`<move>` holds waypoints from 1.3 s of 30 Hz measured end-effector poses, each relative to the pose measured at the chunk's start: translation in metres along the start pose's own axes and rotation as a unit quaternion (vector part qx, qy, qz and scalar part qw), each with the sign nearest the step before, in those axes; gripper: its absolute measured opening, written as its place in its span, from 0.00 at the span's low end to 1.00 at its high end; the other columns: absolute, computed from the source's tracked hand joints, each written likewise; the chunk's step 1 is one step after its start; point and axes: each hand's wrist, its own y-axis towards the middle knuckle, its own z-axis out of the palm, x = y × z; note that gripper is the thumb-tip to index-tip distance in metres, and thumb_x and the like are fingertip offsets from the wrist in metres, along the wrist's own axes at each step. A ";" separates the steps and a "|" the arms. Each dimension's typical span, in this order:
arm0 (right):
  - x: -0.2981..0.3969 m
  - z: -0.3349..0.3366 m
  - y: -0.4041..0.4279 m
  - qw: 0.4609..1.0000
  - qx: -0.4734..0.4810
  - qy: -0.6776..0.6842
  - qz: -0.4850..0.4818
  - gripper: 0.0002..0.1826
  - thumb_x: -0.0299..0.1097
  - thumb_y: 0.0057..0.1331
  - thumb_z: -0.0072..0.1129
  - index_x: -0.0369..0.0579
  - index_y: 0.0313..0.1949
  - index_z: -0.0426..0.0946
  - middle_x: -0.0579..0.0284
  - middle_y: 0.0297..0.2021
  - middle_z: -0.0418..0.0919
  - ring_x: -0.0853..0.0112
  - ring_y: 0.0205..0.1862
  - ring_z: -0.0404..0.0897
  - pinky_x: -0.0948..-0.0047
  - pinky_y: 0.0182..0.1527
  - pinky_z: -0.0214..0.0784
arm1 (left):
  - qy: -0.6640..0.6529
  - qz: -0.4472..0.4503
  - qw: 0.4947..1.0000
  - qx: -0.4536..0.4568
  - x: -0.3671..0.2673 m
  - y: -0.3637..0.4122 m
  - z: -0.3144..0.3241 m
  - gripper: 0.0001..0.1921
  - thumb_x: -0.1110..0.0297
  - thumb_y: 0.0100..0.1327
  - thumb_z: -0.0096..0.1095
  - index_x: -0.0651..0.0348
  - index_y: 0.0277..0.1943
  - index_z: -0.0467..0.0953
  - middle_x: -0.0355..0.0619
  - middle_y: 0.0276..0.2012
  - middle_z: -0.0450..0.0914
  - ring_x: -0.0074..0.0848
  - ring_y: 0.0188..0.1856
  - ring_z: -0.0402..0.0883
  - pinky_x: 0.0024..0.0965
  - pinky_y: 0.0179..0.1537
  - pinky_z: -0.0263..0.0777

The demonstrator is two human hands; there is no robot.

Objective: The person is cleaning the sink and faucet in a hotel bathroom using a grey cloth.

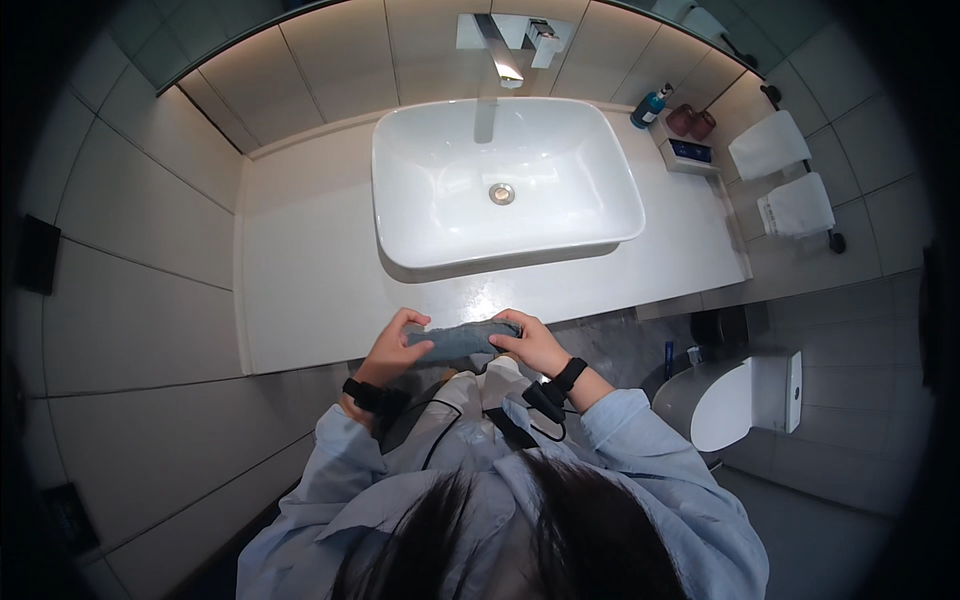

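Note:
A grey-blue piece of cloth point(457, 342), narrow like a sock or a folded strip, stretches between my two hands in front of the counter's front edge. My left hand point(391, 346) has its left end, with thumb and index finger curled around it. At the other end my right hand point(534, 343) pinches the cloth, thumb on its near face and fingers behind the dark upper edge. Beyond the hands, a white rectangular vessel sink point(431, 214) rests on the white countertop point(307, 247). Its round metal drain point(502, 194) is visible.
A chrome wall faucet point(501, 56) juts over the sink. Right of it are a blue pump bottle point(645, 111), reddish cups point(681, 120) and a small tray point(688, 163). White towels point(769, 146) hang on the right wall. A toilet point(724, 405) stands at lower right.

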 end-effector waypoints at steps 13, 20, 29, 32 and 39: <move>0.015 -0.012 0.009 0.996 0.003 -0.091 -0.022 0.07 0.25 0.61 0.63 0.41 0.39 0.78 0.63 0.30 0.81 0.78 0.35 0.76 0.76 0.41 0.70 | 0.274 0.296 0.915 -0.010 -0.002 0.019 0.013 0.15 0.62 0.52 0.73 0.63 0.38 0.80 0.48 0.37 0.81 0.41 0.39 0.79 0.36 0.42 0.72; 0.038 -0.025 0.022 0.990 -0.030 -0.078 -0.115 0.06 0.17 0.61 0.55 0.41 0.35 0.77 0.55 0.49 0.83 0.71 0.51 0.80 0.71 0.54 0.71 | 0.136 0.207 0.957 -0.151 -0.031 0.020 0.019 0.09 0.80 0.54 0.60 0.63 0.39 0.77 0.49 0.37 0.82 0.42 0.41 0.81 0.36 0.44 0.75; -0.075 -0.032 0.037 0.927 0.013 -0.336 -0.167 0.12 0.16 0.49 0.55 0.45 0.33 0.76 0.53 0.38 0.80 0.52 0.45 0.77 0.61 0.47 0.72 | 0.270 0.062 0.958 -0.072 0.065 0.033 0.043 0.08 0.74 0.54 0.59 0.59 0.38 0.74 0.55 0.33 0.80 0.51 0.40 0.78 0.45 0.41 0.72; -0.084 -0.026 0.027 0.926 0.016 -0.341 -0.164 0.12 0.15 0.49 0.53 0.44 0.33 0.72 0.51 0.36 0.73 0.50 0.42 0.75 0.58 0.44 0.70 | 0.289 0.053 0.954 -0.057 0.073 0.030 0.049 0.07 0.74 0.54 0.60 0.60 0.37 0.74 0.54 0.32 0.80 0.51 0.40 0.79 0.45 0.40 0.72; -0.049 -0.034 0.030 0.960 -0.023 -0.265 -0.088 0.15 0.20 0.57 0.56 0.45 0.45 0.71 0.49 0.41 0.76 0.51 0.43 0.77 0.60 0.45 0.71 | 0.145 -0.002 0.978 -0.150 0.070 0.045 0.046 0.10 0.72 0.60 0.62 0.59 0.45 0.77 0.53 0.35 0.82 0.43 0.38 0.82 0.39 0.41 0.75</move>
